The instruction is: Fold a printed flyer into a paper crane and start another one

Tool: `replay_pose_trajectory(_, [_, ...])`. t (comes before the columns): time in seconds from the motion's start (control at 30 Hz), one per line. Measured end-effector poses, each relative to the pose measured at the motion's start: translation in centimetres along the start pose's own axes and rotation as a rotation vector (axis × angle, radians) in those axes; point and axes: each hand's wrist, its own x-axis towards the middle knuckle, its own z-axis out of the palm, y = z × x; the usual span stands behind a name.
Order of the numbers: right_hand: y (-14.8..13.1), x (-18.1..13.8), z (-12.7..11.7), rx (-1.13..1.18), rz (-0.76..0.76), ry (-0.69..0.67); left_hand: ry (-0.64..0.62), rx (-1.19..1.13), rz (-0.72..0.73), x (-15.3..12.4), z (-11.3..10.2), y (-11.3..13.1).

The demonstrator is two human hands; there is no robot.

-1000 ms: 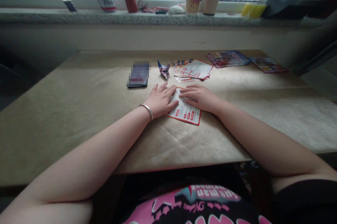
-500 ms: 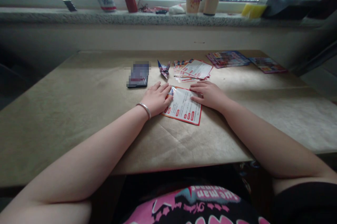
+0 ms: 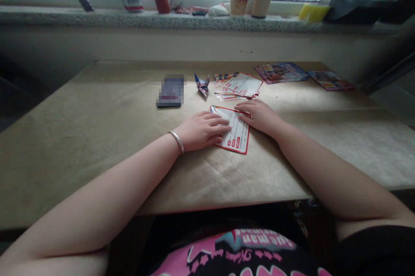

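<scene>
A white paper sheet with red labels [image 3: 237, 134] lies on the brown-paper-covered table [image 3: 97, 138] in front of me. My left hand [image 3: 202, 131], with a silver bangle on the wrist, rests flat on the sheet's left part, fingers stretched across it. My right hand [image 3: 257, 114] lies on the sheet's far right edge, fingers extended along the top border. Neither hand lifts the sheet off the table.
Behind the sheet sit a folded paper crane [image 3: 202, 84], a fanned stack of similar sheets [image 3: 240, 85] and a dark phone [image 3: 170, 91]. Colourful booklets [image 3: 280, 72] lie at the far right. The windowsill [image 3: 162, 19] holds cups and bottles.
My left hand slid rightward over the sheet, covering more of it. My right hand shifted to the sheet's far right edge. The sheet looks narrower than before.
</scene>
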Motion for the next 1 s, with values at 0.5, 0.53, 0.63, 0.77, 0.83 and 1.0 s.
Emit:
replay_pose_trajectory(0.5, [-0.7, -0.3, -0.6, 0.213, -0.218, 0.069, 0.108, 0.092, -0.298, -1.2, 0.0, -2.3])
replay_pose_trajectory(0.53, [-0.8, -0.4, -0.7, 0.206, -0.221, 0.047, 0.100, 0.097, -0.321, -1.2, -0.2, -2.1])
replay_pose_trajectory(0.63, [-1.0, -0.5, -0.6, 0.195, -0.220, -0.007, 0.081, 0.122, -0.384, -1.2, -0.4, -1.8])
replay_pose_trajectory(0.77, [-1.1, -0.5, -0.6, 0.192, -0.247, -0.051, 0.071, 0.100, -0.372, -1.2, -0.1, -1.8])
replay_pose_trajectory(0.83, [-1.2, -0.5, -0.7, 0.178, -0.256, -0.045, 0.070, 0.072, -0.295, -1.2, 0.0, -1.9])
replay_pose_trajectory(1.0, [-1.3, -0.3, -0.8, 0.119, -0.288, -0.033, 0.008, -0.008, -0.171, -0.9, 0.0, -1.5])
